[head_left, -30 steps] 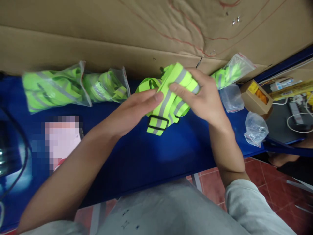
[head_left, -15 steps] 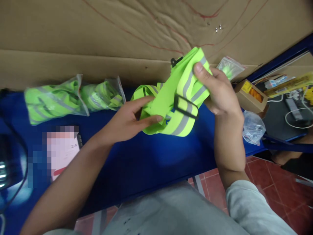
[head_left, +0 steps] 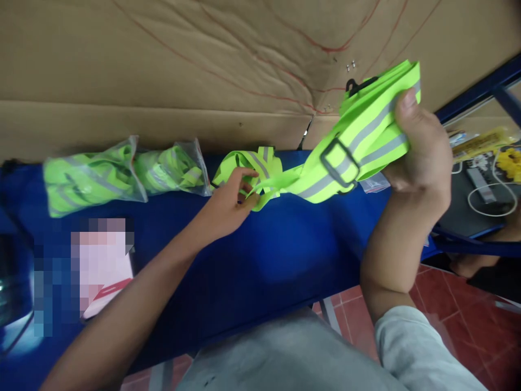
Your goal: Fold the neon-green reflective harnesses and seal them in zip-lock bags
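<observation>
A neon-yellow reflective strap with grey stripes is folded in several layers, raised at the right above the blue surface. My right hand is closed around its right end, thumb on top. A black slide buckle sits on the strap's near layer, and a black clip shows at its upper edge. Lower down, my left hand is closed with its fingertips pinching a narrow, blurred length of the strap. Behind these fingertips lies a looped yellow-green reflective band; whether it joins the held strap I cannot tell.
Two clear bags of reflective straps lie along the cardboard wall. A pink-white printed item, partly blurred out, is on the blue surface at left. At right, a dark shelf holds a white cable and yellow items.
My right hand has moved right with the folded strap. My left hand has slid off the folded part and now pinches a thin length, stretched between both hands. The view has shifted slightly.
</observation>
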### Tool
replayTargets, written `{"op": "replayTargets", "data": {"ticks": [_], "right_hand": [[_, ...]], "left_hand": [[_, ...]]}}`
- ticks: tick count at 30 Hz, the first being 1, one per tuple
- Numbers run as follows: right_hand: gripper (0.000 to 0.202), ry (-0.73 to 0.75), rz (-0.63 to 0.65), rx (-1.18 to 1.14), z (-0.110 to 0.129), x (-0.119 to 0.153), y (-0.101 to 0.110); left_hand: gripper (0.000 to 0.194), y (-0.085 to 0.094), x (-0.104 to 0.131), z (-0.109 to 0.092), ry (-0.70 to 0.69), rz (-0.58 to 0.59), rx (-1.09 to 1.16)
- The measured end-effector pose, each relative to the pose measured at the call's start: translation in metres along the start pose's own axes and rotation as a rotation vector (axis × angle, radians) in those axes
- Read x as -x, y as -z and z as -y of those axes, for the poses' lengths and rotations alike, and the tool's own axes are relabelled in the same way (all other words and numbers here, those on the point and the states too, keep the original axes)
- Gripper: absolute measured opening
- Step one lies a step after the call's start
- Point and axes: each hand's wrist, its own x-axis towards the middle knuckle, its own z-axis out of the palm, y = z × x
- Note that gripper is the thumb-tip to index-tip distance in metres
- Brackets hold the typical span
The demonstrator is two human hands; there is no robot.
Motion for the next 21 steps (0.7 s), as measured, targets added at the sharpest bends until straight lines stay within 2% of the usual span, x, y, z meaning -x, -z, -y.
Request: {"op": "replayTargets", "data": {"ticks": [2,4,7,9,10,12,14,15,17,21], "right_hand": [[0.027,0.042,-0.051,0.119,0.009,0.008,-0.008],[0.025,0.061,-0.047,0.267,0.016,0.017,-0.019],[0.023,0.073,0.033,0.333,0.02,0.025,-0.038],[0.023,0.075,0.03,0.274,0.018,0.026,-0.049],[0.025,0.068,0.018,0.241,0.016,0.026,-0.053],[0.029,0.036,0.007,0.192,0.013,0.024,-0.059],[0.028,0.004,-0.002,0.147,0.01,0.02,-0.058],[0.028,-0.009,-0.007,0.13,0.009,0.018,-0.055],[0.026,-0.021,-0.012,0.121,0.003,0.012,-0.047],[0.029,-0.026,-0.033,0.183,-0.01,0.0,-0.027]], "left_hand": [[0.071,0.011,0.005,-0.005,-0.19,0.111,-0.222],[0.076,0.022,0.011,-0.015,-0.321,0.194,-0.284],[0.079,0.024,0.018,-0.027,-0.465,0.099,-0.283],[0.088,0.017,0.02,-0.027,-0.455,0.142,-0.219],[0.087,0.013,0.019,-0.024,-0.426,0.186,-0.176],[0.063,0.005,0.017,-0.016,-0.332,0.21,-0.061],[0.031,0.002,0.013,-0.006,-0.249,0.171,0.066],[0.024,0.002,0.01,-0.002,-0.214,0.147,0.126],[0.022,0.002,0.007,0.007,-0.179,0.104,0.202],[0.017,0.0,0.003,0.015,-0.195,-0.005,0.284]]}}
